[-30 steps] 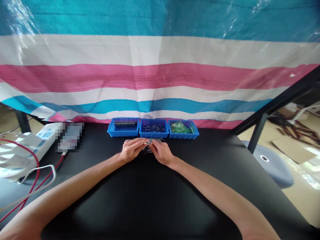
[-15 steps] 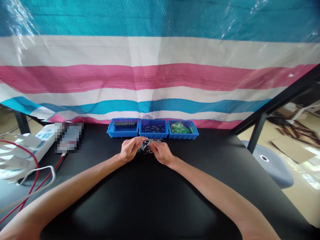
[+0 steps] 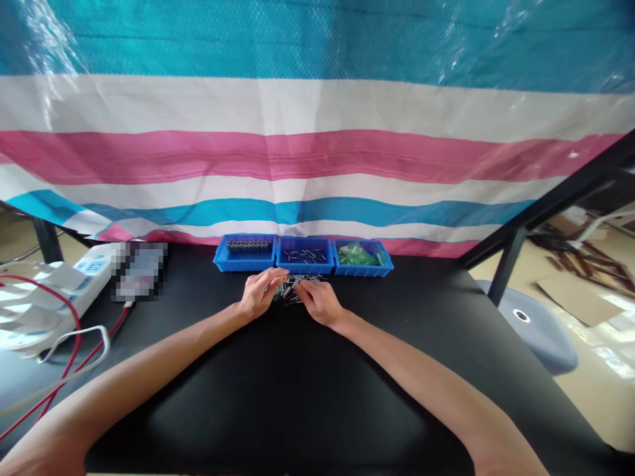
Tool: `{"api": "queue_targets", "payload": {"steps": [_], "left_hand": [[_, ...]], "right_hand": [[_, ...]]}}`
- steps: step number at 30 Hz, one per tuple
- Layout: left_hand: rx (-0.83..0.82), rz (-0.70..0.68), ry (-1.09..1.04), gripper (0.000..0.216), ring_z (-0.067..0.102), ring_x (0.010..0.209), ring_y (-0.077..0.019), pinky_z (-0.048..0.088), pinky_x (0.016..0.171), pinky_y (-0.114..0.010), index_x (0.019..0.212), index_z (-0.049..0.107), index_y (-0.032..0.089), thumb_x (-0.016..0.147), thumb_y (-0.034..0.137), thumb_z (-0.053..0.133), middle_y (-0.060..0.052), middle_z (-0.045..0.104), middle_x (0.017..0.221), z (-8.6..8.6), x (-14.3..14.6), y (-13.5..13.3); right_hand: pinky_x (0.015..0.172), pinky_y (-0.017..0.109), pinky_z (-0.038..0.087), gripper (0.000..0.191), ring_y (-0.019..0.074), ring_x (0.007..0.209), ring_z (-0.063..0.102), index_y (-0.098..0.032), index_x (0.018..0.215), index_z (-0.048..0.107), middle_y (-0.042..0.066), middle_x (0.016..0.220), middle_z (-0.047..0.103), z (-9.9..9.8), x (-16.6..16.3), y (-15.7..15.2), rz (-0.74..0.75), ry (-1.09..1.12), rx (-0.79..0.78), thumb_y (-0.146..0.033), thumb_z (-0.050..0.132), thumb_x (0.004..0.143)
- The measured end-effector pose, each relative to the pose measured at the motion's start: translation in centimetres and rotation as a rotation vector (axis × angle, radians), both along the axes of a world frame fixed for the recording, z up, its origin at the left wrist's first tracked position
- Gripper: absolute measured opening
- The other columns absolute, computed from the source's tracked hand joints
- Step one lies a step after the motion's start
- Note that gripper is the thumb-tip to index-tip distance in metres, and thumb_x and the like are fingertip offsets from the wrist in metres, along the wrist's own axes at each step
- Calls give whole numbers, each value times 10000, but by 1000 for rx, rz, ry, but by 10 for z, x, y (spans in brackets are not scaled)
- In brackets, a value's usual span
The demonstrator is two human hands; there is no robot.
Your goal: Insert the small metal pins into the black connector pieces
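A loose heap of small metal parts [image 3: 292, 289], dark and silvery pins and short cylinders, lies on the black table in front of the middle bin. My left hand [image 3: 258, 293] curves around its left side, index finger stretched over it and thumb apart. A small greenish piece shows under that hand. On the right side, my right hand [image 3: 320, 301] has its thumb and fingers drawn together at the parts. What lies between those fingertips is too small to make out.
Behind the heap stand three blue bins: the left bin [image 3: 245, 266] with a row of metal cylinders, the middle bin [image 3: 303, 269] with loose pins, the right bin [image 3: 364, 270] with green plastic pieces. A power strip [image 3: 94, 264] and cables occupy the left. A striped sheet [image 3: 317, 155] hangs behind.
The view has shifted slightly. Both hands stay at the heap, with only small finger movements; the bins look unchanged.
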State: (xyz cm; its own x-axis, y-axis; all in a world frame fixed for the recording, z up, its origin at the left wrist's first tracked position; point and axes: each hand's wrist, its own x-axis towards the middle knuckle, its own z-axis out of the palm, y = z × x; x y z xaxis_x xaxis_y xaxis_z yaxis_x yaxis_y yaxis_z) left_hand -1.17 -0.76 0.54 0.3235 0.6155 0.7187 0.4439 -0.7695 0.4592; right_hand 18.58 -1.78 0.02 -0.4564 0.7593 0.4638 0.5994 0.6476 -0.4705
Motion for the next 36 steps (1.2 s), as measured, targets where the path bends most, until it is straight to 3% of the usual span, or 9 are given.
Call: {"api": "queue_targets", "payload": {"steps": [4, 8, 12, 15, 21, 26, 31, 36], "left_hand": [[66, -20, 46, 311, 596, 645, -74, 480, 620, -166, 1225, 588, 202, 935, 178, 481, -16, 643, 771, -3, -1, 1], [83, 14, 48, 301, 614, 653, -73, 483, 614, -157, 1204, 613, 214, 928, 177, 499, -17, 664, 777, -5, -1, 1], [107, 91, -3, 231, 672, 687, -110, 526, 649, -184, 1112, 636, 183, 899, 241, 567, -41, 723, 859, -7, -1, 3], [93, 88, -20, 225, 673, 609, -105, 521, 602, -172, 1079, 623, 167, 880, 270, 601, -22, 727, 789, -8, 1, 5], [79, 43, 5, 212, 673, 595, -94, 510, 590, -158, 1069, 607, 168, 895, 286, 581, -12, 727, 761, -8, 2, 5], [51, 9, 61, 202, 697, 688, -109, 522, 637, -166, 1072, 611, 178, 931, 283, 513, -33, 735, 852, -7, 2, 4], [20, 31, 55, 213, 697, 709, -111, 527, 661, -170, 1055, 613, 176, 941, 305, 488, -35, 732, 864, -6, 2, 3], [-36, 91, -18, 176, 667, 656, -98, 522, 645, -181, 1033, 597, 170, 913, 284, 535, -37, 711, 874, -4, 3, 1]], "right_hand": [[556, 235, 353, 370, 129, 542, 553, -189, 708, 524, 9, 604, 581, 0, 0, 0, -5, -8, 0, -344, 350, 994], [554, 228, 376, 332, 131, 550, 574, -188, 737, 542, 10, 619, 599, 1, 0, -1, -11, 25, -9, -324, 373, 988], [604, 220, 436, 184, 135, 593, 608, -192, 1015, 553, 2, 698, 634, 4, 1, -2, -5, 127, -34, -297, 407, 974], [634, 229, 466, 240, 143, 630, 623, -201, 1176, 500, 9, 752, 656, 6, 1, -3, 43, 162, -32, -275, 433, 959], [671, 251, 496, 165, 161, 727, 649, -193, 1018, 591, 55, 864, 685, 4, 0, -3, 53, 212, 34, -269, 464, 947], [715, 260, 510, 216, 161, 774, 642, -199, 1123, 576, 65, 920, 676, 3, 1, -3, 53, 186, 34, -285, 478, 950], [701, 250, 508, 152, 156, 769, 637, -195, 967, 622, 54, 856, 655, 1, 0, -3, 92, 163, 72, -255, 484, 946], [669, 258, 498, 119, 151, 702, 604, -181, 907, 612, 47, 784, 626, 1, 1, -4, 34, 276, 87, -216, 500, 924]]}}
